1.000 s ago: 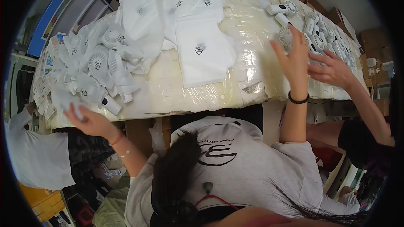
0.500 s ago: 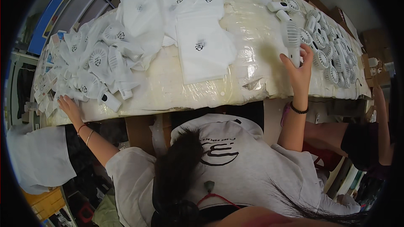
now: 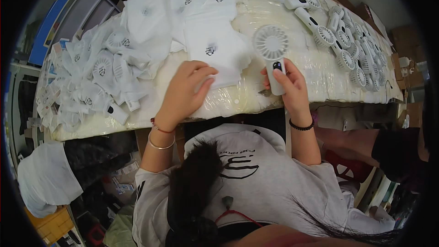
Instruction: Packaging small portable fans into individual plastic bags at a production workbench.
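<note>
My right hand is closed round the handle of a white handheld fan. The fan is upright, its round slatted head facing up and a small dark display on the handle under my thumb. Over the lower edge of a flat white plastic bag hovers my left hand, thumb and fingers apart, holding nothing; whether it touches the bag I cannot tell. More white bags lie spread behind it. At the left is a heap of bagged fans.
Several unbagged fans crowd the right side of the plastic-wrapped table. Small printed packets lie at the far left edge. Beyond the table's right front is another person's leg. A blue-framed rack stands back left.
My right hand has brought the fan from the right-hand pile toward the middle, its slatted head now turned to view. My left hand has moved from the heap at left to the flat bags.
</note>
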`<state>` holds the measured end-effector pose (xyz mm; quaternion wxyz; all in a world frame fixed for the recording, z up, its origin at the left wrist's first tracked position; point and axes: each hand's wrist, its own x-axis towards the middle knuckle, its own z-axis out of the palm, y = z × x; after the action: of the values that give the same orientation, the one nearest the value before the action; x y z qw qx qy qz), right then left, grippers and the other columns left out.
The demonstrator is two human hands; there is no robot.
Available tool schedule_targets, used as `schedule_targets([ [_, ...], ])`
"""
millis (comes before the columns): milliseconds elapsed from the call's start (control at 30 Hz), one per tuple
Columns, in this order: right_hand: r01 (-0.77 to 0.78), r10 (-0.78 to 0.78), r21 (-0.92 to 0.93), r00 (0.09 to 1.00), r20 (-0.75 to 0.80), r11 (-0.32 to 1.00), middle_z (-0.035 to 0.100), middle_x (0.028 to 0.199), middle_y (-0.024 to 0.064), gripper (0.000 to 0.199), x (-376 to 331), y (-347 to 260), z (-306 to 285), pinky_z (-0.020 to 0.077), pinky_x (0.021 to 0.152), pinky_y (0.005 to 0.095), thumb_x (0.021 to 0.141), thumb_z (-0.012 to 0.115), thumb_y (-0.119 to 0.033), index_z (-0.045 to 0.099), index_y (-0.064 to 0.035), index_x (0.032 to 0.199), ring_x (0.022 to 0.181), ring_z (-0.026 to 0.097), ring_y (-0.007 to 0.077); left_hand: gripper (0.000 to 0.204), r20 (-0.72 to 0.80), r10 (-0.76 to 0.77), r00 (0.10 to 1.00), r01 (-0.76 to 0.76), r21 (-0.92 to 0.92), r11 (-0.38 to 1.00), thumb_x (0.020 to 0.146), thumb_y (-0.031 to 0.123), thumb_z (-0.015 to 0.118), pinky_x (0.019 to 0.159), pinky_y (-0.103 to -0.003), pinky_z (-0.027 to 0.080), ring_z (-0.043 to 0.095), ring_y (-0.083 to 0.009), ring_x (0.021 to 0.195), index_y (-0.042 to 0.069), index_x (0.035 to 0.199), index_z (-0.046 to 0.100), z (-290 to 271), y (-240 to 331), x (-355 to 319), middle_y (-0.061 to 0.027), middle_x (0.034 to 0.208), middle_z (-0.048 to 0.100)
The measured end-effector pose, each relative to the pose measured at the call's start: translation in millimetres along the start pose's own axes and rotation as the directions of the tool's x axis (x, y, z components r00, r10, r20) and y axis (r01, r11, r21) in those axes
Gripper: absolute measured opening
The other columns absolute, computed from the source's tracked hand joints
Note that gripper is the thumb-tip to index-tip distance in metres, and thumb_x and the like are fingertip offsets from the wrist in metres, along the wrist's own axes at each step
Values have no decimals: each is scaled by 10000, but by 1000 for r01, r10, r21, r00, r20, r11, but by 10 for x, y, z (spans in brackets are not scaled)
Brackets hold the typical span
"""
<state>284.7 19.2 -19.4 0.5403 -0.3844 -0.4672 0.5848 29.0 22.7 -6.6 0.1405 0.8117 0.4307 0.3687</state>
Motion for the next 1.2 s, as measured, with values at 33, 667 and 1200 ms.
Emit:
schedule_targets([
  [33, 2, -2, -2, 1000, -7, 1000, 630, 936, 160, 289, 14, -12, -36, 475, 648, 243, 899, 516, -89, 498, 48, 1153, 709, 565, 160, 130, 3, 5, 1000, -5, -4, 1000, 768, 66, 637, 710, -272, 433, 523, -194, 814, 39, 894, 617, 48, -1, 86, -37, 939, 574],
  [667, -209, 42, 407, 923, 382, 889, 629, 931, 189, 600, 139, -97, -298, 456, 498, 201, 877, 530, -38, 268, -13, 1416, 662, 588, 160, 48, -32, -386, 922, 342, -398, 851, 802, 38, 617, 630, -222, 408, 469, -113, 659, 19, 846, 613, 177, 36, 397, -15, 747, 570],
  [1200, -514, 240, 176, 642, 729, 840, 630, 972, 208, 614, 136, -25, 329, 439, 427, 191, 910, 496, -49, 209, -44, 1453, 656, 622, 170, 26, 179, -447, 877, 425, -724, 543, 817, 3, 608, 625, -176, 392, 453, -93, 657, 4, 840, 597, -225, 197, 112, -3, 768, 561],
])
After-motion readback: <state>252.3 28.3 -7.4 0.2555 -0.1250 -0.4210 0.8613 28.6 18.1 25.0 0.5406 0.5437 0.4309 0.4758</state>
